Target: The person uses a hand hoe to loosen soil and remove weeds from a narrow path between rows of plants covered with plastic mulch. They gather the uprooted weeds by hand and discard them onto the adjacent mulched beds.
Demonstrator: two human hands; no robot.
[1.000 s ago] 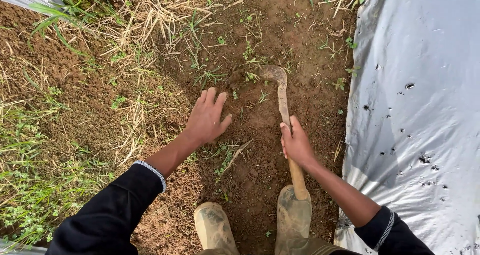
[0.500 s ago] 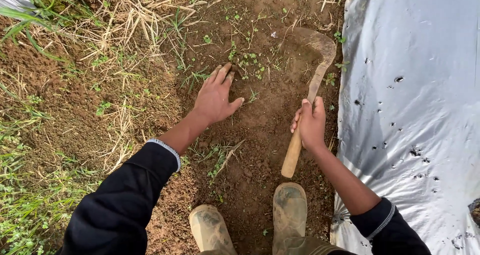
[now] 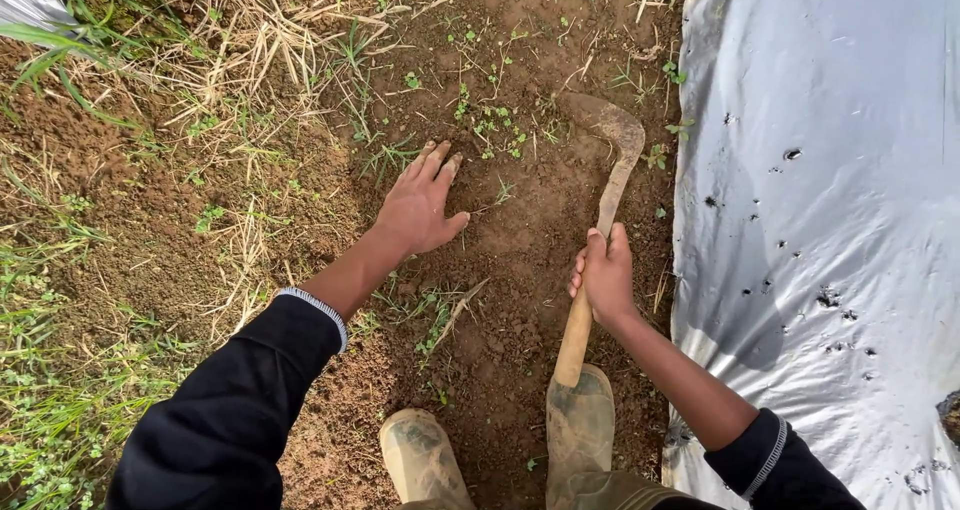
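A curved-bladed sickle (image 3: 600,210) is gripped by the right hand (image 3: 603,275), the fingers wrapped tight round the wooden handle so that the blade, toward twelve o'clock, is kept over the small weeds (image 3: 497,130). The left hand (image 3: 420,208) is laid flat on the bare soil (image 3: 520,260) at about ten o'clock of the right, fingers extended and close together, probably for support. Two muddy boots (image 3: 500,445) are planted at six o'clock; a silver plastic sheet (image 3: 830,200) is spread at three o'clock.
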